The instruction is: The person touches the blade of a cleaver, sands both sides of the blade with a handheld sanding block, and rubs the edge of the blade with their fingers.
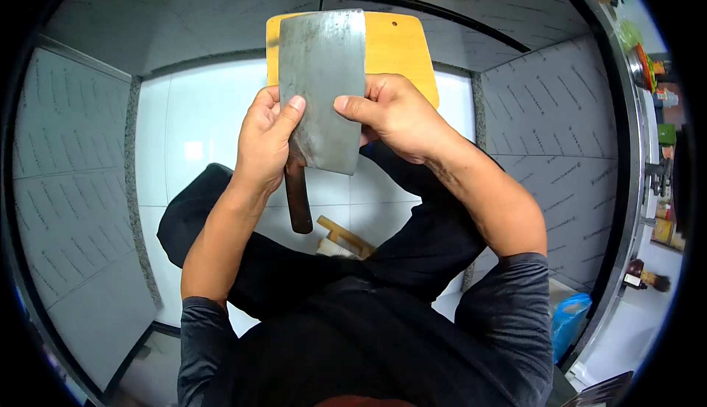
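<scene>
A broad steel cleaver [324,76] is held up in front of me, its blade upward and its dark wooden handle [297,197] pointing down. My left hand [269,131] grips the blade's lower left side near the handle, thumb on the flat face. On the right side of the blade, my right hand [387,112] pinches it with the thumb on the face and the other fingers mostly hidden behind. Beyond the blade is a yellow wooden board [401,50], partly covered by the cleaver and my hands.
White tiled floor [199,135] lies between grey panelled walls [549,98]. Between my legs is a small wooden piece [342,236] beside something whitish. A blue plastic bag [569,322] is at the lower right. Shelves with various items line the right edge.
</scene>
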Demonstrator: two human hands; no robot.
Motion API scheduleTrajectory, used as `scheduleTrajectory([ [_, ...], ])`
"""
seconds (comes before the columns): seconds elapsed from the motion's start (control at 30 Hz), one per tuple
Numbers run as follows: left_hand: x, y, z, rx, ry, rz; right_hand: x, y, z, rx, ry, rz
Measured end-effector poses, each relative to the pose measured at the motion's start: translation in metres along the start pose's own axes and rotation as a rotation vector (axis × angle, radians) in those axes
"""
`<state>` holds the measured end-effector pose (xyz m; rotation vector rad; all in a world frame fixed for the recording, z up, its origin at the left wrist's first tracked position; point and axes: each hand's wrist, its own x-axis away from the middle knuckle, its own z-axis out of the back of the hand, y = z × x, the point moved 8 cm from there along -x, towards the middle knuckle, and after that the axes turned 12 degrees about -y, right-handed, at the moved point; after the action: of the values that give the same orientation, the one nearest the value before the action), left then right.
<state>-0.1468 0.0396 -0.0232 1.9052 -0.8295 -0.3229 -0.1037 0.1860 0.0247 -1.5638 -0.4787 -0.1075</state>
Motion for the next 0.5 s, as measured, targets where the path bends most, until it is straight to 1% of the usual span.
scheduleTrajectory([
  [0.13, 0.008, -0.017, 0.014, 0.114, 0.1, 0.038, -0.009, 0.011, 0.003, 0.107, -0.001, -0.101],
  [0.2, 0.01, -0.011, 0.018, 0.025, 0.149, 0.009, -0.012, 0.012, 0.006, 0.154, 0.004, -0.143],
  [0.3, 0.01, -0.01, 0.028, -0.015, 0.151, -0.05, -0.01, 0.004, 0.009, 0.092, 0.066, -0.124],
  [0.37, 0.009, -0.003, 0.03, -0.021, 0.164, -0.076, -0.007, -0.007, 0.017, 0.072, 0.129, -0.041],
  [0.43, 0.009, 0.008, 0.032, -0.076, 0.18, -0.131, -0.004, -0.014, 0.025, 0.088, 0.165, -0.028],
  [0.5, 0.01, 0.012, 0.036, -0.094, 0.197, -0.138, -0.001, -0.017, 0.036, 0.147, 0.206, 0.007],
])
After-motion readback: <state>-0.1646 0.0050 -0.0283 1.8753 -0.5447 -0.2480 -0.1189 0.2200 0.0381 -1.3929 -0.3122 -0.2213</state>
